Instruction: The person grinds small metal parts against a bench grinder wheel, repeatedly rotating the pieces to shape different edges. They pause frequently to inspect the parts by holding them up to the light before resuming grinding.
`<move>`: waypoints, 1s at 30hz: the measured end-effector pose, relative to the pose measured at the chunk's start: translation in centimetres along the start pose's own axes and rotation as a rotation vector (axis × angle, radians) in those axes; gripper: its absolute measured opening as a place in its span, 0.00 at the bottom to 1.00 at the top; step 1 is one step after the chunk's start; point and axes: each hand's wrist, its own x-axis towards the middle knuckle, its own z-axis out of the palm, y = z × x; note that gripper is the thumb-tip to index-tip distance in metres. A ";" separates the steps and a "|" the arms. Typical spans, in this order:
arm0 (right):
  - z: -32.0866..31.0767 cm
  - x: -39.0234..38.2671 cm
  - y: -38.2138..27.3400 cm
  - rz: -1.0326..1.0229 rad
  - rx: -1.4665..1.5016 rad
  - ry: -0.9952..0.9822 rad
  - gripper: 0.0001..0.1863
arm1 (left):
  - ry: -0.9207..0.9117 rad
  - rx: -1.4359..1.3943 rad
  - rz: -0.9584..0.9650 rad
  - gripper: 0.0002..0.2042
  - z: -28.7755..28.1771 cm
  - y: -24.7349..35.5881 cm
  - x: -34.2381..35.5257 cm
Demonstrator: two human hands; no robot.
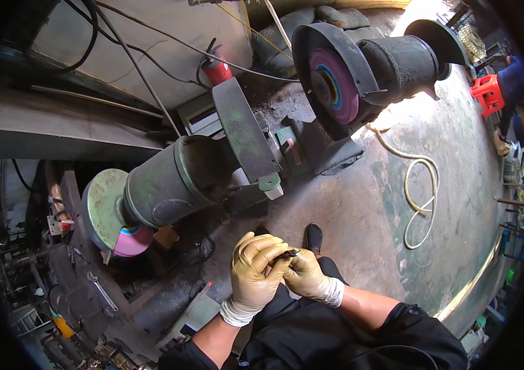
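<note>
In front of my body, both hands wear cream-coloured gloves with white cuffs. Between them is a small dark metal piece [286,254] with a shiny tip, shaped like a short drill bit. My left hand [254,271] curls its fingers round the piece. From the other side, my right hand [305,273] pinches at its bright end. The fingers cover much of the piece, so its full length is hidden. Beyond my hands stands a green bench grinder [163,179], whose pink wheel [132,241] shows below its round guard at the left.
A second grinder [397,65] with a pink-purple wheel [335,86] stands farther off. A pale hose [419,159] lies looped on the floor at right. A red stool [487,95] is near a person in blue at far right. A wrench [102,291] lies at left.
</note>
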 end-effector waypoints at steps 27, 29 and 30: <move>4.6 -6.2 -3.4 0.221 -0.233 -0.638 0.04 | 0.445 -0.246 -0.675 0.10 -1.2 1.0 -18.9; 6.1 -7.5 -3.0 0.172 -0.367 -0.645 0.05 | 0.528 -0.503 -0.733 0.11 -0.3 0.5 -23.0; 6.9 -8.4 -2.1 0.131 -0.436 -0.658 0.06 | 0.515 -0.585 -0.828 0.11 -0.2 0.4 -25.5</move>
